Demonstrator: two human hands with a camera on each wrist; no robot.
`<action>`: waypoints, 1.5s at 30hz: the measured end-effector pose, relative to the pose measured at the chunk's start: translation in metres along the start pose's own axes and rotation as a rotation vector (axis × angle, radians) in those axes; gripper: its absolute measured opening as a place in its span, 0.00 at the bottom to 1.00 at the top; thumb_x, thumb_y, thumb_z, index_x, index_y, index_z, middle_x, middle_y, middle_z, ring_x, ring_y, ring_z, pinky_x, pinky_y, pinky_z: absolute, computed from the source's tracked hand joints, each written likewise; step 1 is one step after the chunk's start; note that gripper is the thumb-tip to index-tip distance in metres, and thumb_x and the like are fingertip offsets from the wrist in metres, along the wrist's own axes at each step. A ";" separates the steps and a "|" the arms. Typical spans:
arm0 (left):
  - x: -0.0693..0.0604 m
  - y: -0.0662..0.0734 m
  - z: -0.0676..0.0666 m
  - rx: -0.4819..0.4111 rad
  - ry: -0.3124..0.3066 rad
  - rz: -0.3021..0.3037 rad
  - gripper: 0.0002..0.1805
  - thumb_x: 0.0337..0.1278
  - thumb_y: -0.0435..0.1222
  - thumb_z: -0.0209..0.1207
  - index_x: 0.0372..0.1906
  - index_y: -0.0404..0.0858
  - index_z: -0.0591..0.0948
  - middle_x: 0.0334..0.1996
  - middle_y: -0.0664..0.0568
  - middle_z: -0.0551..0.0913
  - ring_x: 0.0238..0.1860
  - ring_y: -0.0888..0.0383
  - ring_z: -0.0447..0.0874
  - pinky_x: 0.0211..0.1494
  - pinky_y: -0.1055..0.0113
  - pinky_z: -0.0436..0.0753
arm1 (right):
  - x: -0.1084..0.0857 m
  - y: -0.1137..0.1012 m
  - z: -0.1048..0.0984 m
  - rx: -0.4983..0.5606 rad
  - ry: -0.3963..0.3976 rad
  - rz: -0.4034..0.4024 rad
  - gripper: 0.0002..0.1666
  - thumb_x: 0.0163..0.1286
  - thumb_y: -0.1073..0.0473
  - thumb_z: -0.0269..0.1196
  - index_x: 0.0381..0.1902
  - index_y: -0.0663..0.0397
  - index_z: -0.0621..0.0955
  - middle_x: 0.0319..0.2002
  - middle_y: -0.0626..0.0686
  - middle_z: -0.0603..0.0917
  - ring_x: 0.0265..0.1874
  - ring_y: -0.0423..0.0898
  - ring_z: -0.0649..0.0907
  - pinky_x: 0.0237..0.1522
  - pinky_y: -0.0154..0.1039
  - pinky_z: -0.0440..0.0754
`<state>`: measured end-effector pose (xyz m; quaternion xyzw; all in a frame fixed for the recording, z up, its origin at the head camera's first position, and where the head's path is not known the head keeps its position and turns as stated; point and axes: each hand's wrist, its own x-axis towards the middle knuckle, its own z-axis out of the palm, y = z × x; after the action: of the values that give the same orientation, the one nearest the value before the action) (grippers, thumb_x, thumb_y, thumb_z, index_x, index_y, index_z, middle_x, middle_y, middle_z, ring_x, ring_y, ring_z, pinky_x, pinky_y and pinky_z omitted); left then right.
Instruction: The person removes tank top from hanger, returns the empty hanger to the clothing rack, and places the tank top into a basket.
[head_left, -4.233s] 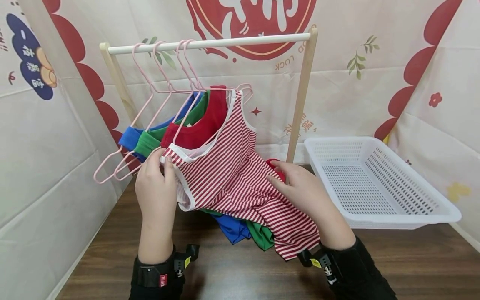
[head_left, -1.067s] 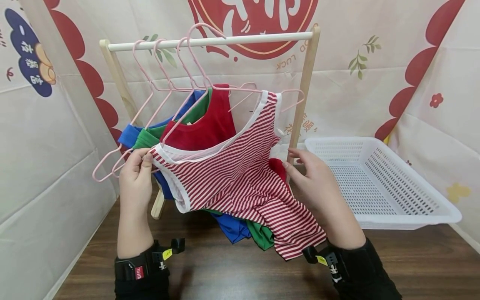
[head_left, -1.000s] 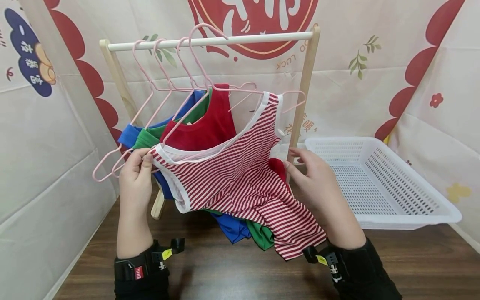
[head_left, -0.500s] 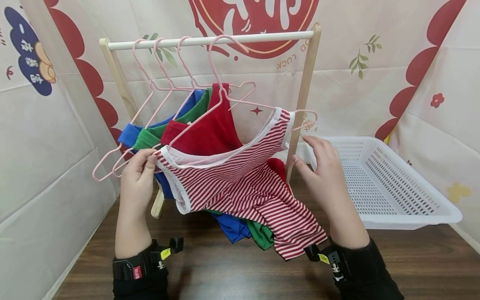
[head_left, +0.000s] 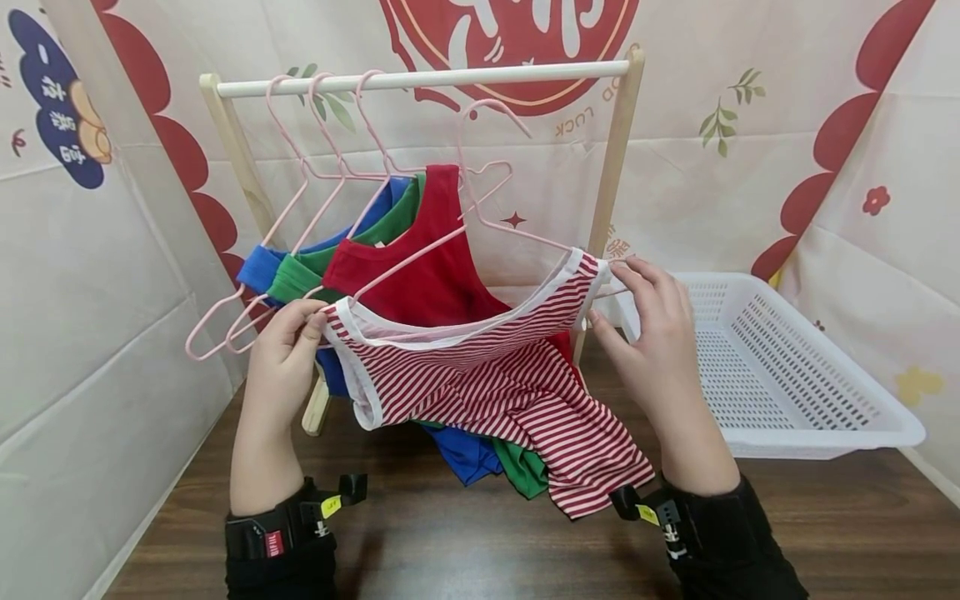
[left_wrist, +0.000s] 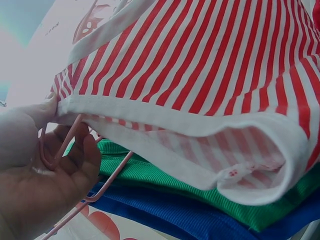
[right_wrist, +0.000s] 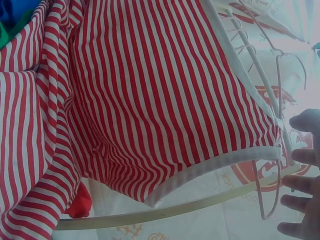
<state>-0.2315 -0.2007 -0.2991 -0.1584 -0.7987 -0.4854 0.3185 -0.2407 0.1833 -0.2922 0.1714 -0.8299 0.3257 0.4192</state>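
A red-and-white striped tank top (head_left: 480, 358) hangs over a pink hanger (head_left: 487, 218), whose hook stands off the rail in front of it. My left hand (head_left: 281, 358) pinches the left strap together with the hanger's arm; in the left wrist view the hanger's looped end (left_wrist: 52, 150) lies against the fingers. Beside the right strap is my right hand (head_left: 656, 333), fingers spread around the hanger's right end. The right wrist view shows those fingers (right_wrist: 300, 185) fairly straight, with a gap before the strap.
Blue (head_left: 258, 273), green (head_left: 296, 279) and red tops (head_left: 442, 283) hang on pink hangers from a rack's white rail (head_left: 510, 77). A white perforated basket (head_left: 817, 437) stands at right on the wooden table (head_left: 465, 558). Fabric walls enclose the back and sides.
The striped tank top's hanger has moved right and down, its hook leaving the rail. Over the last second my right hand shifted right and up to the right strap; the left keeps its pinch.
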 end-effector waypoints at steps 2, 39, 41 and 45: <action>0.000 0.001 0.000 -0.002 -0.019 0.008 0.12 0.72 0.35 0.51 0.49 0.31 0.79 0.45 0.48 0.80 0.44 0.60 0.76 0.49 0.76 0.76 | 0.000 0.001 0.001 -0.011 -0.001 -0.018 0.31 0.62 0.57 0.67 0.63 0.58 0.75 0.66 0.58 0.70 0.66 0.58 0.65 0.64 0.60 0.58; 0.002 0.005 0.010 0.024 -0.189 0.115 0.08 0.69 0.30 0.54 0.46 0.33 0.81 0.40 0.48 0.79 0.41 0.59 0.73 0.41 0.75 0.77 | -0.004 -0.004 0.009 -0.053 -0.067 -0.026 0.05 0.67 0.64 0.65 0.39 0.60 0.85 0.35 0.56 0.85 0.35 0.51 0.79 0.36 0.47 0.74; 0.002 0.005 0.012 0.024 -0.199 0.112 0.08 0.69 0.31 0.54 0.46 0.34 0.81 0.40 0.49 0.79 0.41 0.59 0.73 0.41 0.75 0.77 | -0.004 -0.005 0.010 -0.048 -0.063 -0.038 0.05 0.66 0.64 0.65 0.39 0.60 0.85 0.35 0.56 0.85 0.34 0.51 0.79 0.35 0.46 0.74; 0.002 0.007 0.014 0.041 -0.219 0.108 0.08 0.69 0.32 0.55 0.46 0.34 0.82 0.40 0.50 0.79 0.41 0.58 0.73 0.40 0.74 0.77 | -0.004 -0.006 0.011 -0.037 -0.057 -0.062 0.05 0.66 0.65 0.65 0.38 0.60 0.85 0.34 0.55 0.85 0.34 0.50 0.79 0.35 0.46 0.75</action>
<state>-0.2340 -0.1850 -0.2971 -0.2466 -0.8288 -0.4307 0.2583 -0.2415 0.1714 -0.2982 0.1982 -0.8418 0.2922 0.4083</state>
